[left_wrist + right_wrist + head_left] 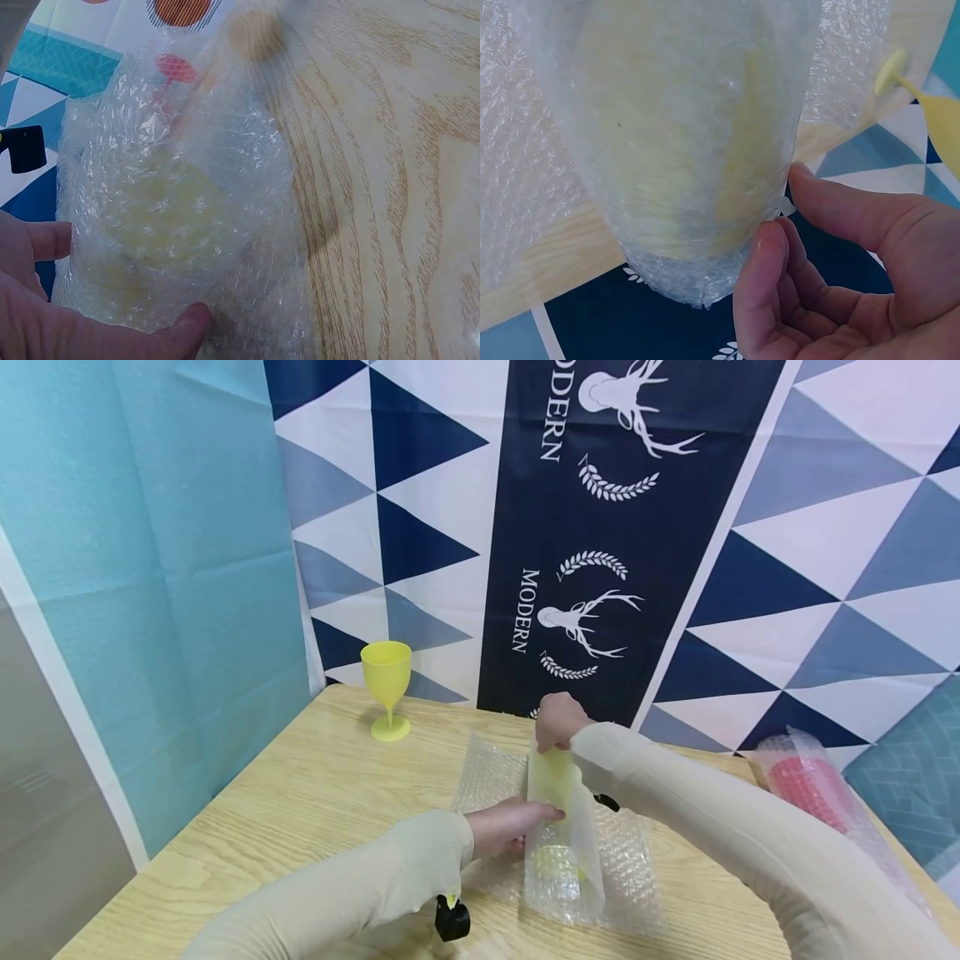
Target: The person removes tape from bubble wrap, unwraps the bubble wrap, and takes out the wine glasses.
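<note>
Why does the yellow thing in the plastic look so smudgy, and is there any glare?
Head view: bright, fairly even light, small glints on the bubble wrap; left wrist view: duller, white sparkles across the wrap, a soft shadow beside it on the wooden table; right wrist view: the yellow thing looks hazy through the wrap.

Head view forward and down, wrist views much nearer
All share the long yellow bubble-wrapped bundle (557,853) — lower centre in the head frame.
</note>
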Action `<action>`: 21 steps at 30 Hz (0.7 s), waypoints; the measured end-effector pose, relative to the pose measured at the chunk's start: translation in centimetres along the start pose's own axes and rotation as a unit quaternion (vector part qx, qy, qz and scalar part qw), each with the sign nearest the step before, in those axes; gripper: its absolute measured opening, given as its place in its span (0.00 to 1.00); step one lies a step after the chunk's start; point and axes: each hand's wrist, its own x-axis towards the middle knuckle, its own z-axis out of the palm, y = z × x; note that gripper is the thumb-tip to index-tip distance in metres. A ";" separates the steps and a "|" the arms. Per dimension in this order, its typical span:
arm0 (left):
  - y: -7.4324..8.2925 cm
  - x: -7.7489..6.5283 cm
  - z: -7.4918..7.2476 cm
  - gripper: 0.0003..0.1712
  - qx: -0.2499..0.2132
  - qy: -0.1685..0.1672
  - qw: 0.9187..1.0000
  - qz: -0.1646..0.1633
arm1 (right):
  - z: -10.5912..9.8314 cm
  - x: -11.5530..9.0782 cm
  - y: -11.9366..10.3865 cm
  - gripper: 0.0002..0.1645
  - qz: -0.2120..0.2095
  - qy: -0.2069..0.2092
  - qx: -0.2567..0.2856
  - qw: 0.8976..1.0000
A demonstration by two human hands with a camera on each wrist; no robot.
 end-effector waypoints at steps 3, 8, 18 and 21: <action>0.0 -0.1 -0.1 0.29 0.001 -0.006 1.000 0.001 | 0.0 0.0 0.1 0.16 0.008 -0.009 0.017 1.000; 0.1 -0.3 -0.1 0.31 0.004 -0.007 1.000 -0.007 | -0.1 -0.1 0.4 0.19 0.011 -0.028 0.041 0.999; 0.1 -0.3 0.0 0.30 0.003 -0.006 1.000 -0.007 | -0.3 -0.1 0.6 0.19 0.022 -0.039 0.069 0.997; 0.1 -0.3 0.0 0.31 0.003 -0.005 1.000 -0.009 | -0.4 -0.2 0.6 0.18 0.027 -0.042 0.075 0.996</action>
